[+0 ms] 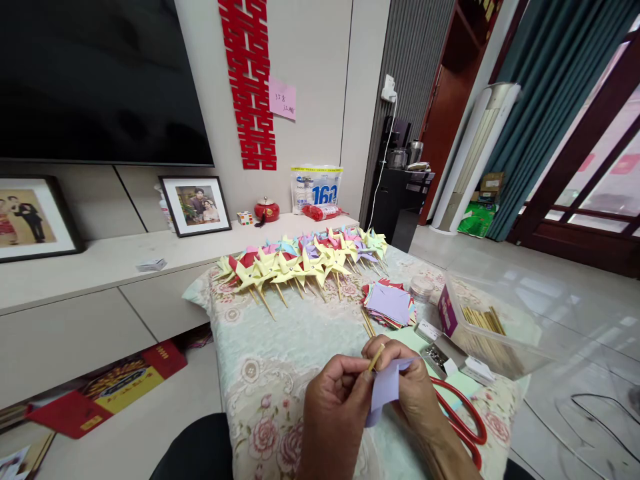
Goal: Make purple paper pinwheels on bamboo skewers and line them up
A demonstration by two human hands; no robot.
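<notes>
My left hand (337, 400) is closed, its thumb and forefinger pinching a wooden stick (376, 358) near its top end. My right hand (413, 393) is closed round a folded purple paper pinwheel (386, 388), with its fingertips also against the stick. Both hands meet above the front of the cloth-covered table (265, 340). The fingers hide where paper and stick join. Just beyond the hands lies a stack of cut paper squares (390, 303), purple on top. Red-handled scissors (463, 413) rest beside my right wrist, partly under the forearm.
Finished pinwheels (287, 267) in several colours lie in rows across the table's far side. To the right are an open box of pins (439, 357), a small round clear container (421, 288) and a clear plastic bin (493, 313) holding wooden sticks. Behind runs a white cabinet (195, 250).
</notes>
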